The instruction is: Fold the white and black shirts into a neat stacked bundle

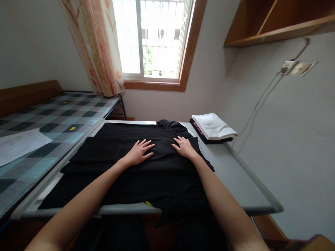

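Note:
A black T-shirt (162,174) lies spread across the grey-white table (230,174), with one side folded over toward the middle. Part of it hangs past the table's near edge, where a bit of yellow shows. My left hand (138,152) rests flat on the folded layer, fingers spread. To its right, my right hand (184,146) also presses flat on the cloth near its right end, fingers apart. Neither hand grips the fabric. Bunched dark cloth sits just beyond my right hand at the far side.
A folded white garment (214,126) lies on a folded black one with pink lettering (200,129) at the table's far right. On the left stands a bed with a checked mattress (86,108) and white paper (23,144). A wall with a socket (289,66) bounds the right.

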A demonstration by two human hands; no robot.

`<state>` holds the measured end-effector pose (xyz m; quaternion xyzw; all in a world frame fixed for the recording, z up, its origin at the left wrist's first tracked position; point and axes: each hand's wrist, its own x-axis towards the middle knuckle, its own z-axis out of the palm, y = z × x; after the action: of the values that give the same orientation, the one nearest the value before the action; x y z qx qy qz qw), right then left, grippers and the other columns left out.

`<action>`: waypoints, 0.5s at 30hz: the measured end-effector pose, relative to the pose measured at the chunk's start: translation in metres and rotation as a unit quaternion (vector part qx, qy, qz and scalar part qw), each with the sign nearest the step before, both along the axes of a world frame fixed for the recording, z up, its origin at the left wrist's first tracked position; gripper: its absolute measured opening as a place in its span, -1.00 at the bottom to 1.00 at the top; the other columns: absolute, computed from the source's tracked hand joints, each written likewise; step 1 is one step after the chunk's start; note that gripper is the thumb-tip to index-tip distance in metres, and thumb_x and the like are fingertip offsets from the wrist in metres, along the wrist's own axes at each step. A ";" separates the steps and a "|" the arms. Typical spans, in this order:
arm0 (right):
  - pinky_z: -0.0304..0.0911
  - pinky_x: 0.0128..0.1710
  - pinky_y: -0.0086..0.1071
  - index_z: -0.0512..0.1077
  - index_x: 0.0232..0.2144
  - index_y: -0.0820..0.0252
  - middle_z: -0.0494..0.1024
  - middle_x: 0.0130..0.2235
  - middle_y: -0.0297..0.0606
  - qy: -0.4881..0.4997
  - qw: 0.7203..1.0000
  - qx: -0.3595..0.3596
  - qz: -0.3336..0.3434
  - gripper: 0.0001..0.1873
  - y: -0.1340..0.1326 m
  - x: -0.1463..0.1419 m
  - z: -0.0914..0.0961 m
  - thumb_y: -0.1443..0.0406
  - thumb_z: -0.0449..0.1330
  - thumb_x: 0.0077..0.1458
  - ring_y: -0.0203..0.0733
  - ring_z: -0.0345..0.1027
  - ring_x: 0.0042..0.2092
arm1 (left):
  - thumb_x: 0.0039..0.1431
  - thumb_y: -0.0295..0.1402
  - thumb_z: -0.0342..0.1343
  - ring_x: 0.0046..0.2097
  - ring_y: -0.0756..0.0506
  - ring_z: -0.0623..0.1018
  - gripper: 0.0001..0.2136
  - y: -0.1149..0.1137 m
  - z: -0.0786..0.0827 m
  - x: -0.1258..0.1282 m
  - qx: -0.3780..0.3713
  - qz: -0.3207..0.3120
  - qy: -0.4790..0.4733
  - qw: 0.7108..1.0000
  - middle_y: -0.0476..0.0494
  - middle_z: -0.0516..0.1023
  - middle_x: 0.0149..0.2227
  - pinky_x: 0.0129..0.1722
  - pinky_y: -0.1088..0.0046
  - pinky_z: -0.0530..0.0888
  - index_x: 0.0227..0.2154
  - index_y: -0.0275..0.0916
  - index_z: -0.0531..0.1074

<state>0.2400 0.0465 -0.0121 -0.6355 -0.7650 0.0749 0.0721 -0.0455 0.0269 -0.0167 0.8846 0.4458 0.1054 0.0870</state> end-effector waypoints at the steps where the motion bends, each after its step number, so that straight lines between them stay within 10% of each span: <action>1: -0.19 0.28 -0.05 0.18 0.27 0.16 0.09 0.33 -0.04 0.001 1.000 0.000 0.000 -0.35 0.000 0.000 0.000 -0.04 -0.09 0.27 0.11 -0.11 0.34 | 0.28 0.10 -0.22 0.37 -0.23 0.01 -0.43 0.000 0.000 0.000 0.000 0.000 0.000 1.000 -0.05 0.08 0.35 0.31 0.01 -0.05 0.26 0.02 0.16; 15: -0.20 0.28 -0.05 0.19 0.27 0.19 0.09 0.33 -0.03 0.008 1.000 0.005 0.003 -0.36 -0.001 0.001 -0.001 -0.01 -0.07 0.27 0.12 -0.12 0.34 | 0.28 0.09 -0.23 0.37 -0.23 0.00 -0.44 0.001 -0.002 -0.001 0.002 -0.001 0.005 1.000 -0.06 0.07 0.35 0.31 0.01 -0.05 0.26 0.01 0.16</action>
<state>0.2407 0.0459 -0.0130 -0.6319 -0.7670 0.0765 0.0810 -0.0460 0.0284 -0.0190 0.8855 0.4457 0.1013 0.0833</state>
